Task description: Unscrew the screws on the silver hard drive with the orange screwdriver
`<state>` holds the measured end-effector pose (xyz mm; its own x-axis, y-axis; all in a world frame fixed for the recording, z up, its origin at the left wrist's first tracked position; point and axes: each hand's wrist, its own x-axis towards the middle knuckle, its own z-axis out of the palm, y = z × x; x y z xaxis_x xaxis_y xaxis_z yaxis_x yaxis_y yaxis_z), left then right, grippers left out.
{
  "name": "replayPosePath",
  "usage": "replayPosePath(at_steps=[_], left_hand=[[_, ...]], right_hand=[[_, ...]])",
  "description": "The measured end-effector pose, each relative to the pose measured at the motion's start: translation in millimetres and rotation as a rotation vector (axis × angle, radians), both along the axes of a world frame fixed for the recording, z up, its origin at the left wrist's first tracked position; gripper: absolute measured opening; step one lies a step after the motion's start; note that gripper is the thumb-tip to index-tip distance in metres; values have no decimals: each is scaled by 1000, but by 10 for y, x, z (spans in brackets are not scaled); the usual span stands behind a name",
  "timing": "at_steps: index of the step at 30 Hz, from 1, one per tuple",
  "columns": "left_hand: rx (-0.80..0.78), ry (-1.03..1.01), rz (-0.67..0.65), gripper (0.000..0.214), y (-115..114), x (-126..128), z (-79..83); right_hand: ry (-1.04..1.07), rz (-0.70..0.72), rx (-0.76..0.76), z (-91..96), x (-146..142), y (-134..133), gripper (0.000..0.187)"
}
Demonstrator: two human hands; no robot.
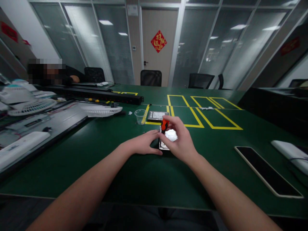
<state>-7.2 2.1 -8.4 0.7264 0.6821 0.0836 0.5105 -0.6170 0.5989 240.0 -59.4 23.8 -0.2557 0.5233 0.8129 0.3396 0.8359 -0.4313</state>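
Note:
A hard drive point(171, 135) with a shiny silver top lies on the green table in front of me. My left hand point(147, 142) grips its left side, the thumb near the close corner and the fingers by the far left edge. Upright over the drive's left part stands an orange and black screwdriver point(165, 124), pinched in the fingers of my right hand point(181, 139). The screwdriver's tip is hidden behind the fingers. Just beyond, a second hard drive point(157, 115) with a white label rests inside a yellow taped frame, beside a clear plastic cup point(140, 117).
Yellow tape outlines point(226, 128) mark the green table point(115, 179). A tablet-like device point(267, 170) and a white device point(291, 154) lie at the right. White fan parts point(102, 110), a long black bar point(108, 94) and panels crowd the left. A person point(72, 75) sits at the far left.

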Motion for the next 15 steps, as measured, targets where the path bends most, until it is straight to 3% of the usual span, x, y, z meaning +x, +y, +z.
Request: replayPosePath(at_steps=[15], left_hand=[[18, -28, -25, 88, 3, 22, -6]], right_hand=[[-18, -12, -31, 12, -7, -33, 57]])
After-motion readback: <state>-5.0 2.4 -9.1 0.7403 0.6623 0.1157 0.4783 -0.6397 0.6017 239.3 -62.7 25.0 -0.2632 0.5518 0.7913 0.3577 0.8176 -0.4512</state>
